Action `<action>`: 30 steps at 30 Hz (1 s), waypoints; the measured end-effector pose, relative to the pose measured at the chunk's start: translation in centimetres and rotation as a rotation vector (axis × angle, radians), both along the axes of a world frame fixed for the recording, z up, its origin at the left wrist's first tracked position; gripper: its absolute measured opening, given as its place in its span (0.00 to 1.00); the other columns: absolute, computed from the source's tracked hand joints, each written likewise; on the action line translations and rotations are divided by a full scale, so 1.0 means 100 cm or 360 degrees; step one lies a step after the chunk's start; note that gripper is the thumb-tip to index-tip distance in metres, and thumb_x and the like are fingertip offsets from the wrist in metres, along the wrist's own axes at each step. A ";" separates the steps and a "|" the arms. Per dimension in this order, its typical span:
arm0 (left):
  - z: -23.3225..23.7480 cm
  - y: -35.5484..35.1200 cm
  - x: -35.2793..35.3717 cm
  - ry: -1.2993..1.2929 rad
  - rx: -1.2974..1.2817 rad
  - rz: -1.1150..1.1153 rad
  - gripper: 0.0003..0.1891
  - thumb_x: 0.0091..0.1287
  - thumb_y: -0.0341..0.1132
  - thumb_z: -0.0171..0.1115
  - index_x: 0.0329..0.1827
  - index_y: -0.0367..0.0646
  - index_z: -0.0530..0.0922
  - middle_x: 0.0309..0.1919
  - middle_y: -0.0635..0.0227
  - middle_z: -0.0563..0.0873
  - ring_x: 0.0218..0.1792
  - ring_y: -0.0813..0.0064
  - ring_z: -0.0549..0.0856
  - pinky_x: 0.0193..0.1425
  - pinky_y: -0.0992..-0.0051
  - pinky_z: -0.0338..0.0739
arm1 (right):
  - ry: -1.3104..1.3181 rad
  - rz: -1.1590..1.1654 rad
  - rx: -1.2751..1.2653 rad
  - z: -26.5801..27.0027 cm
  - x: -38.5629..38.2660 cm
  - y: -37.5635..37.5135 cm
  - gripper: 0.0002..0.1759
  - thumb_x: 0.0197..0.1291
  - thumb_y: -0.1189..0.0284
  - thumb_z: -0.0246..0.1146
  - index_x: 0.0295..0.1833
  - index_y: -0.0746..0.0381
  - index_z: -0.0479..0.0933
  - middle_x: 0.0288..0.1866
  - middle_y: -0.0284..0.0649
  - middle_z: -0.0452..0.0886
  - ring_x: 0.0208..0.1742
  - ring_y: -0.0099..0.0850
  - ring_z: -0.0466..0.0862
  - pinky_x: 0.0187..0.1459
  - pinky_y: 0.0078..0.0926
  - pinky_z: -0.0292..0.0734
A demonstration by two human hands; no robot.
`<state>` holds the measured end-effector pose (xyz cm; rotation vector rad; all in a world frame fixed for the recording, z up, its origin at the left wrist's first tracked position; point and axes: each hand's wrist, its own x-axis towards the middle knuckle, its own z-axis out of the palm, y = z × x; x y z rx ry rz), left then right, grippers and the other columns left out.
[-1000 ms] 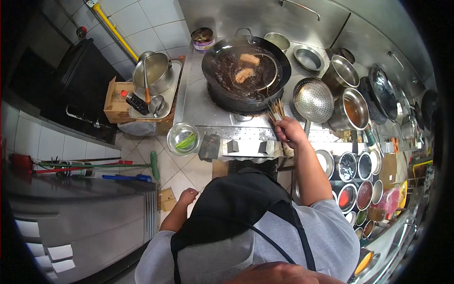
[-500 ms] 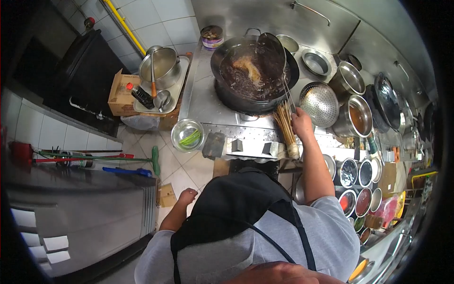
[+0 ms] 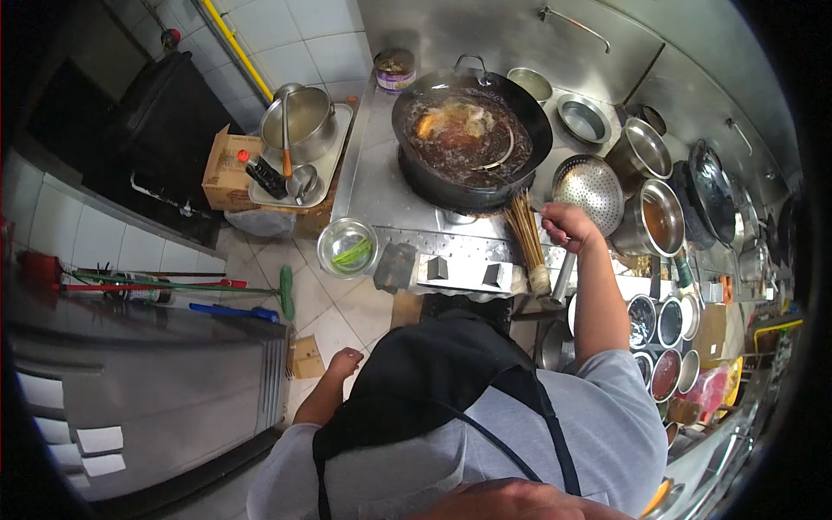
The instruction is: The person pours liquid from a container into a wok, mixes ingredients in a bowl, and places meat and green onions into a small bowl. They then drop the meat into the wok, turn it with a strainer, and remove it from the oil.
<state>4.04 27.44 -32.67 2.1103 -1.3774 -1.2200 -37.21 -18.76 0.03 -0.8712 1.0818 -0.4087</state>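
Observation:
My right hand [image 3: 570,227] is closed around the thin handle of a wok ladle, beside the wok's near right rim. The ladle's curved rim [image 3: 501,154] shows in the bubbling dark oil; the rest of its bowl is submerged. Golden food [image 3: 455,121] fries in the black wok [image 3: 536,130], left of the ladle. A bamboo wok brush [image 3: 525,238] stands just left of my right hand, and a perforated strainer [image 3: 589,192] lies right behind it. My left hand [image 3: 347,362] hangs low at my side, fingers curled, with nothing visible in it.
A glass bowl of green vegetable strips [image 3: 347,249] sits at the stove's left front. A steel pot [image 3: 309,130] stands on a tray at left. Steel pots [image 3: 660,217] crowd the right, with several seasoning containers [image 3: 666,374] nearer me. A faucet [image 3: 576,28] juts from the back wall.
The ladle has gone from above the wok's far right side down into the oil. My right hand has shifted slightly right, and the food now lies further back and left.

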 end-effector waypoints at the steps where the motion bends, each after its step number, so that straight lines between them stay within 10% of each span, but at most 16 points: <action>1: 0.019 -0.006 -0.007 0.0043 0.0199 0.0198 0.16 0.55 0.42 0.64 0.41 0.40 0.78 0.28 0.64 0.83 0.25 0.74 0.82 0.27 0.74 0.76 | -0.0131 0.0032 0.0059 -0.008 0.002 0.000 0.07 0.61 0.72 0.55 0.31 0.60 0.65 0.17 0.32 0.69 0.07 0.17 0.59 0.07 0.13 0.52; 6: 0.069 -0.022 -0.019 0.0050 0.0521 0.0549 0.16 0.56 0.42 0.64 0.41 0.40 0.78 0.28 0.65 0.83 0.26 0.75 0.82 0.27 0.75 0.76 | -0.0567 -0.0093 0.0229 -0.035 0.030 0.014 0.07 0.64 0.71 0.53 0.33 0.59 0.66 0.18 0.31 0.69 0.08 0.17 0.60 0.08 0.13 0.53; 9: 0.043 -0.011 -0.006 -0.0127 0.0169 0.0082 0.16 0.56 0.42 0.64 0.41 0.41 0.78 0.27 0.66 0.82 0.25 0.76 0.81 0.26 0.75 0.75 | -0.0739 -0.0064 0.0177 -0.055 0.032 0.017 0.05 0.65 0.71 0.50 0.39 0.61 0.68 0.21 0.30 0.69 0.09 0.16 0.59 0.10 0.14 0.53; 11: 0.095 -0.035 -0.025 0.0017 0.0527 0.0681 0.15 0.56 0.42 0.64 0.40 0.41 0.78 0.25 0.66 0.82 0.23 0.76 0.80 0.25 0.76 0.75 | -0.0750 -0.0084 0.0189 -0.046 0.031 0.025 0.07 0.65 0.71 0.49 0.43 0.62 0.69 0.21 0.30 0.68 0.10 0.16 0.59 0.11 0.13 0.53; 17: 0.102 -0.043 -0.031 0.0086 0.0535 0.0687 0.15 0.56 0.42 0.64 0.40 0.41 0.78 0.25 0.66 0.82 0.22 0.76 0.80 0.24 0.76 0.74 | -0.0845 -0.0196 0.0226 -0.038 0.015 0.043 0.09 0.65 0.71 0.50 0.45 0.63 0.70 0.21 0.30 0.68 0.10 0.16 0.60 0.11 0.13 0.53; 24: 0.071 -0.031 -0.016 -0.0004 0.0438 0.0407 0.15 0.55 0.42 0.64 0.40 0.40 0.78 0.25 0.65 0.82 0.23 0.75 0.81 0.25 0.75 0.75 | 0.0406 -0.0179 -0.0492 -0.015 -0.010 0.025 0.21 0.59 0.73 0.54 0.57 0.70 0.68 0.18 0.33 0.70 0.12 0.23 0.66 0.14 0.23 0.58; 30: 0.088 -0.042 -0.024 0.0067 0.0521 0.0673 0.16 0.55 0.43 0.64 0.41 0.42 0.78 0.26 0.64 0.83 0.24 0.75 0.81 0.25 0.75 0.75 | 0.0818 0.0021 -0.0923 0.024 -0.003 0.014 0.12 0.59 0.74 0.54 0.45 0.68 0.74 0.18 0.36 0.72 0.13 0.26 0.70 0.16 0.25 0.63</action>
